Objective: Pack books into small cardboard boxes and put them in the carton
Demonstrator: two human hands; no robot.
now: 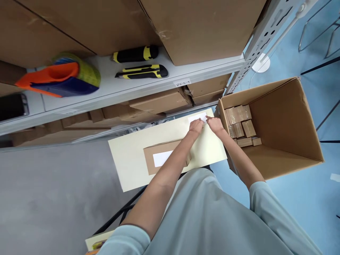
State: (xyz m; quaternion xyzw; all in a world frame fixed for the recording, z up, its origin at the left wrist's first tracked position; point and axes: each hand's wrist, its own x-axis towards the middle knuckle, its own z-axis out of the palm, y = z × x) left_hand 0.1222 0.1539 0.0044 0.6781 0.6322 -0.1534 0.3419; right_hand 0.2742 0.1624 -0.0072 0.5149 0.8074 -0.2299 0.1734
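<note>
A white label sheet [195, 118] lies at the far right part of a narrow cream tabletop [127, 152]. My left hand [196, 126] is closed at the sheet's near edge, its fingers curled in. At the sheet's right end, my right hand [214, 124] has its thumb and forefinger together on the corner. The fingertips are small, so the exact grip is hard to see. Nearer to me on the tabletop sits a brown cardboard box [150, 161] with a white label [161, 158] on its top. My left forearm crosses above this box and covers part of it.
On the right stands a large open carton [281, 120] holding several small taped boxes [238, 114]. Ahead runs a grey shelf [106, 85] with large cartons, utility knives [143, 72], an orange and blue tape dispenser [61, 79] and a black phone-like object [13, 106]. A metal upright [261, 39] rises beside it.
</note>
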